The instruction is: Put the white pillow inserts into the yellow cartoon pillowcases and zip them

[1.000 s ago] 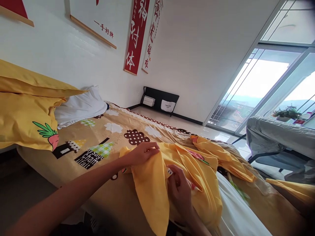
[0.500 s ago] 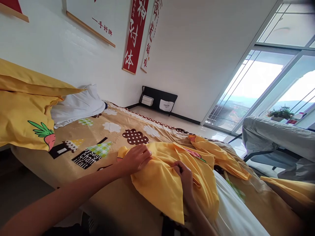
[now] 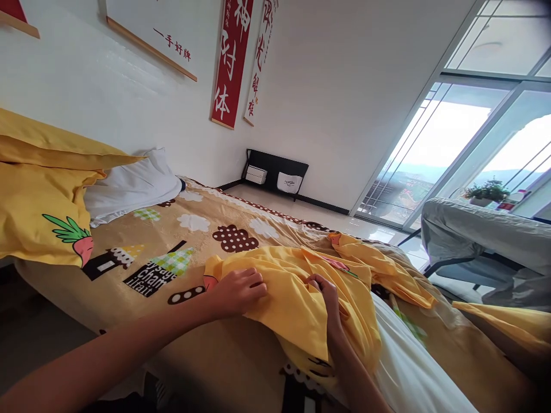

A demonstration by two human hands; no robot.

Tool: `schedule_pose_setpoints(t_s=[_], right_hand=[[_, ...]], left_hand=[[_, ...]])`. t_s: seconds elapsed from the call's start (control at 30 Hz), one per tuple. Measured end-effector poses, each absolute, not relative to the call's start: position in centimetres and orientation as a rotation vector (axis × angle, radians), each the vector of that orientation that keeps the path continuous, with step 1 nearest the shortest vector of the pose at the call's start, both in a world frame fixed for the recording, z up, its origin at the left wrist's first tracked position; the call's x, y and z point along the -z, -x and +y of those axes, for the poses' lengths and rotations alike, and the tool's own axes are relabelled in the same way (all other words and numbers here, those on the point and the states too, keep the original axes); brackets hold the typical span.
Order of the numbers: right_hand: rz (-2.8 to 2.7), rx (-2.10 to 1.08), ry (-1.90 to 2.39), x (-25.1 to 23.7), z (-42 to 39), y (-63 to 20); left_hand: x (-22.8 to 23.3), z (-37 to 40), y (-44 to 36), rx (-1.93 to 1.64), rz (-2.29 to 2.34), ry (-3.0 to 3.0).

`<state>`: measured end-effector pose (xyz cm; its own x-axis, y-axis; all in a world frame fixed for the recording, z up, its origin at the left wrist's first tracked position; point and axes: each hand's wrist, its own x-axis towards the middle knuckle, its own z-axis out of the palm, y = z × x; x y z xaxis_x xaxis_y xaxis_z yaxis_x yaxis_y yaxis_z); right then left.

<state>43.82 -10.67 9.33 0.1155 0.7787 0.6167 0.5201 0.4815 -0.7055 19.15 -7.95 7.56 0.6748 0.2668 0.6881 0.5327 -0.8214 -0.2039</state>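
Note:
A bunched yellow pillowcase (image 3: 297, 312) with carrot prints lies in front of me on the bed. My left hand (image 3: 239, 291) is closed on its left part, fingers curled into the fabric. To the right, my right hand (image 3: 325, 289) pinches a raised fold of the same pillowcase. The lower flap hangs toward me between my arms, with dark printed lines near its bottom edge. White fabric (image 3: 413, 355) comes out from beneath the right side of the pillowcase; how far it reaches under it is hidden.
The bed has a tan patterned blanket (image 3: 193, 223). Yellow bedding (image 3: 38, 212) and a white pillow (image 3: 138, 186) are at left. More yellow cloth (image 3: 379, 267) lies beyond my right hand. A grey covered chair (image 3: 486, 235) stands at right, a low black rack (image 3: 275, 172) by the wall.
The pillowcase's lower flap has been drawn up and folded, baring dark printed lines beneath. My right hand has shifted slightly right and up; the left has dropped a little lower.

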Motion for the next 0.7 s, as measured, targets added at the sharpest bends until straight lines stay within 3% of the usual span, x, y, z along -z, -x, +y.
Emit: schedule_pose_setpoints(t_s=[0.23,0.37,0.53,0.7], right_hand=[[-1.591,-0.237,1.167,-10.3,-12.8,-43.7],[-1.553,-0.318,1.21,-9.5,-10.1,-43.8],[-1.533,-0.456,1.385,-7.9,-8.7,-43.3],[-1.626,-0.449,1.339,-6.9,-9.4,-43.1]], left_hand=[[-9.8,-8.9,-18.4,0.958,-0.728,2.869],[-10.6,-9.2,-18.5,1.256,-0.861,2.967],[-11.2,-8.5,-19.2,1.74,-1.402,2.742],[-11.4,-6.8,-19.9,1.922,-1.562,2.892]])
